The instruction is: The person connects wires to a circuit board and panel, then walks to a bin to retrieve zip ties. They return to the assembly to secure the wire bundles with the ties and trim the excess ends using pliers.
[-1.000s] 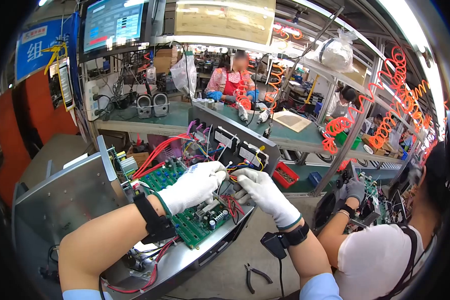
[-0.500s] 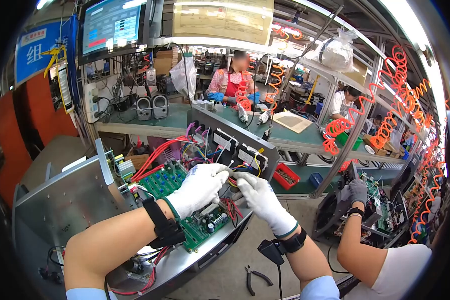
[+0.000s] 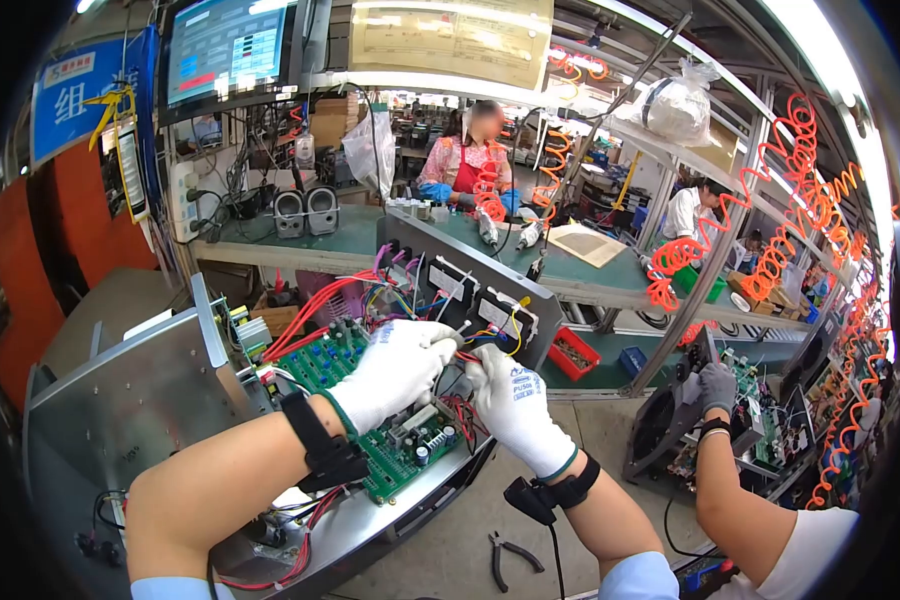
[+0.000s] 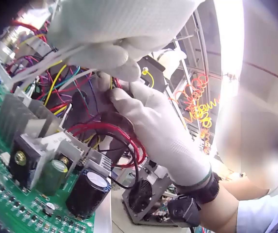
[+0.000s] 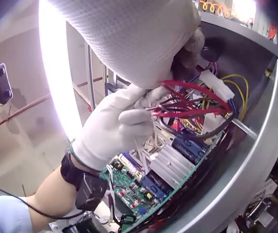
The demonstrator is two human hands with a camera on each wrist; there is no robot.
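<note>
Both hands wear white gloves and meet over an opened metal chassis (image 3: 440, 520) holding a green circuit board (image 3: 388, 480). My left hand (image 3: 395, 375), its fingers curled, holds several thin white cable ties (image 4: 44, 65) that trail out over the board. Just right of it, my right hand (image 3: 515, 405) pinches a bundle of thin coloured wires (image 4: 111, 82) between thumb and fingers. The fingertips of the two hands nearly meet at the wires. Red and black wires (image 5: 197, 92) loop below the right hand. Heatsinks (image 5: 170, 162) and capacitors (image 4: 88, 194) stand on the board.
The chassis's raised metal panel (image 3: 420, 225) stands behind the hands. Diagonal cutters (image 3: 510, 560) lie below at the right. Beyond are a green bench (image 3: 360, 225), a red bin (image 3: 573, 350) and coiled orange hoses (image 3: 795, 130). Another worker's gloved hand (image 3: 715, 388) works at a second chassis on the right.
My right hand has turned, so the blue print on its back now shows, and its wrist has shifted slightly left. My left hand stays nearly in place. The worker at the right has moved lower.
</note>
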